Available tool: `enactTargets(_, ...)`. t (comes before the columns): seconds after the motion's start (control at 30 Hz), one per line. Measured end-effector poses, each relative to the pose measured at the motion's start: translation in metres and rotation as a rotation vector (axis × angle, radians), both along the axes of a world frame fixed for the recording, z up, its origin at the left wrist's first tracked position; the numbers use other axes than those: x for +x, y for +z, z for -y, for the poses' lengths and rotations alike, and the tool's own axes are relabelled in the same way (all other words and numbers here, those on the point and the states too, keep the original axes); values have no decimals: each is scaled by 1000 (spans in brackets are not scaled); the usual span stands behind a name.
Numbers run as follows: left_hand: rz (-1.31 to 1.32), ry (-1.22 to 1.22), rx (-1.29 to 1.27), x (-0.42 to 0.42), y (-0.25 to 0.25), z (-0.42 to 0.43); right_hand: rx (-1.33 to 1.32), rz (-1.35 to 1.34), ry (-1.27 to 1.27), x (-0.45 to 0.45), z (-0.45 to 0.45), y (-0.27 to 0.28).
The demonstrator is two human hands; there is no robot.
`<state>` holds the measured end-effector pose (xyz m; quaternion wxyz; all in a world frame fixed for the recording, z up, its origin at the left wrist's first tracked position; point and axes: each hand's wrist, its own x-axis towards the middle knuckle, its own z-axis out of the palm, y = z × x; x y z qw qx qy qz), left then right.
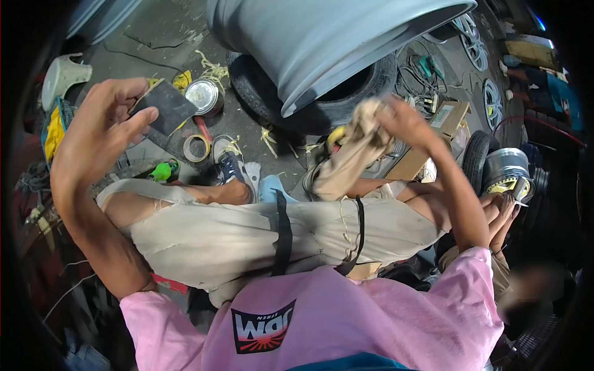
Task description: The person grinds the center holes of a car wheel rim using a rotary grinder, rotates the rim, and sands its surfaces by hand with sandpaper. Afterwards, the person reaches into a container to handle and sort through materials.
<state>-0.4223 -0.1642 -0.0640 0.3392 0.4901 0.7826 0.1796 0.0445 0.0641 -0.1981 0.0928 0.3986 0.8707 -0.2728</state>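
Note:
A dark square of sandpaper [166,108] is pinched between the thumb and fingers of my left hand [111,117], held up at the left. My right hand [405,122], a little blurred, grips a beige rag [365,133] that hangs down over my right foot. Ahead of both hands a large grey wheel rim [322,49] leans on a black tyre [260,102] lying on the floor. Just beyond the sandpaper stands a lidded metal can [204,98]. A roll of masking tape [197,148] lies beneath it.
A white stool [65,80] and a green bottle [164,171] are at the left. Tape scraps litter the floor. To the right are a cardboard box [427,142], tangled cables [421,77] and coiled hose [492,102]. Another person's hands [502,207] touch a silver-and-yellow wheel [507,170].

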Motion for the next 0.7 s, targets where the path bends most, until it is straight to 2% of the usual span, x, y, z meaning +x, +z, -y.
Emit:
enactTargets(0.03,-5,-3,0,-1,-2,-1,6,-31,-89,0,-29,8)
enactTargets(0.1,-30,12,-4,-2,-5,0,448,-108,16,11,-91,-35)
enactTargets(0.17,-93,-2,-79,8,9,-12,528,-106,-114,-28,-108,-46)
enactTargets(0.23,-275,-180,-243,11,14,-23,566,-120,-143,-38,-125,-98)
enactTargets(0.27,-315,-249,-140,12,13,-19,637,-96,-125,-44,-127,-118)
enactTargets(0.3,-318,-254,-142,14,11,-18,707,-71,-105,-49,-127,-136)
enactTargets(0.33,-280,-209,-98,15,8,-18,704,-73,-109,-55,-128,-154)
enactTargets(0.4,-263,-182,-17,15,1,-13,723,-283,-253,-63,-120,-186)
enactTargets(0.43,-287,-199,21,13,-4,-10,714,-269,-262,-61,-104,-203)
enactTargets(0.5,-432,-278,254,15,-8,-15,665,-279,-169,-62,-87,-213)
enactTargets(0.53,-431,-274,261,17,-4,-20,672,-278,-165,-66,-82,-211)
enactTargets(0.6,-400,-290,-6,24,13,-30,419,-257,-284,-78,-51,-204)
enactTargets(0.63,-398,-295,-4,25,12,-27,421,-253,-288,-80,-35,-207)
enactTargets(0.7,-236,-126,58,30,9,-21,205,-456,-287,-80,-11,-209)
